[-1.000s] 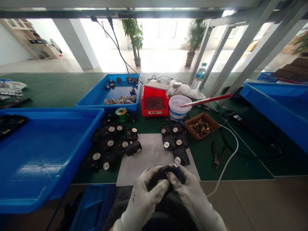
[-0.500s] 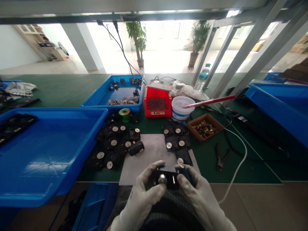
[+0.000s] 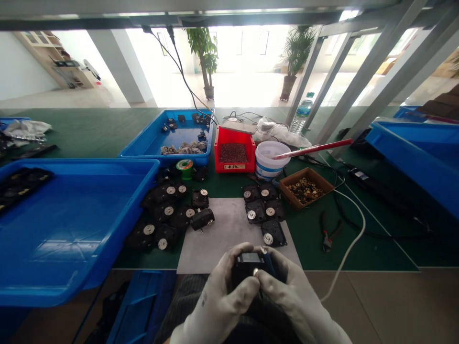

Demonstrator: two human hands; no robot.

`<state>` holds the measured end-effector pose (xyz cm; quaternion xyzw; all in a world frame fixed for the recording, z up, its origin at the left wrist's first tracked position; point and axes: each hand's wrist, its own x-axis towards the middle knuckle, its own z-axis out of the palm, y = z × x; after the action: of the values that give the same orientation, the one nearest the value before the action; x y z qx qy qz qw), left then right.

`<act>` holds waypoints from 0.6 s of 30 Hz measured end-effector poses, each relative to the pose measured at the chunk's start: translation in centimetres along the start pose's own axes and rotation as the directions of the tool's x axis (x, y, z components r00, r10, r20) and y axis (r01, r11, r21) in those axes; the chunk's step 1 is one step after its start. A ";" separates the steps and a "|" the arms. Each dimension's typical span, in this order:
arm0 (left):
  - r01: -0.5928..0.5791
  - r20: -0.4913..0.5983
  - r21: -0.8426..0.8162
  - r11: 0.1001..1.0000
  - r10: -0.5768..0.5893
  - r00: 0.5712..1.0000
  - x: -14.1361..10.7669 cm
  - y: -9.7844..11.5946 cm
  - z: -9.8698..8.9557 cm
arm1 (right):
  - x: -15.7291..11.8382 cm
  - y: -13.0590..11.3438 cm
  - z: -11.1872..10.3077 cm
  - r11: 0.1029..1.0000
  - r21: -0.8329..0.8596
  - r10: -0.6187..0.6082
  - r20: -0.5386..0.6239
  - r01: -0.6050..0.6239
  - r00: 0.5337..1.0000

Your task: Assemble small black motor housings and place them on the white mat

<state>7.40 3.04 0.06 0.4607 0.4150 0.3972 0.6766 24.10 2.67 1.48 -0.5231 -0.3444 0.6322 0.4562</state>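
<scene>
Both my hands wear white gloves and meet low in front of me, over the near edge of a white sheet [image 3: 222,239]. Wrapped round the left side of a black boxy part [image 3: 249,260] is my left hand [image 3: 224,286]. My right hand [image 3: 287,282] grips its right side, thumb tip by a small shiny metal piece [image 3: 256,272]. A dark blue thing lies in the right palm, mostly hidden. On the sheet's left edge rests a similar black part with a shaft [image 3: 202,220]. Black parts with silver discs [image 3: 272,234] sit at the right.
More black disc parts [image 3: 168,210] lie left, beside a large blue tray [image 3: 86,215]. Behind are a solder spool [image 3: 184,167], a red bin [image 3: 234,153], a white tub [image 3: 272,160] and a box of brass rings [image 3: 306,188]. Pliers [image 3: 328,231] lie right.
The black part has turned in my hands, and its round metal knob no longer shows at the left. My right thumb has shifted left, close to my left thumb.
</scene>
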 end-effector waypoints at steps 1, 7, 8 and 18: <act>-0.016 0.010 0.045 0.999 0.015 1.000 -0.1 0.0 -0.1 | -0.1 0.0 0.0 1.000 0.001 0.016 0.026 -0.016 1.000; -0.052 0.060 0.137 0.989 0.044 0.997 -0.5 0.3 -1.0 | -0.3 0.2 -0.4 0.989 0.128 0.050 0.149 -0.069 0.988; -0.052 0.068 0.172 0.984 0.041 0.997 -0.6 0.3 -1.1 | -0.3 0.4 -0.5 0.987 0.136 0.061 0.170 -0.085 0.984; -0.022 0.061 0.125 0.992 0.015 0.998 -0.2 1.5 -0.3 | -0.3 2.0 -0.2 0.995 0.084 0.042 0.114 -0.052 0.993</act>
<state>6.80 3.33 1.48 0.5177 0.4146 0.3626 0.6547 23.87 1.73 -0.27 -0.4743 -0.3295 0.6855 0.4433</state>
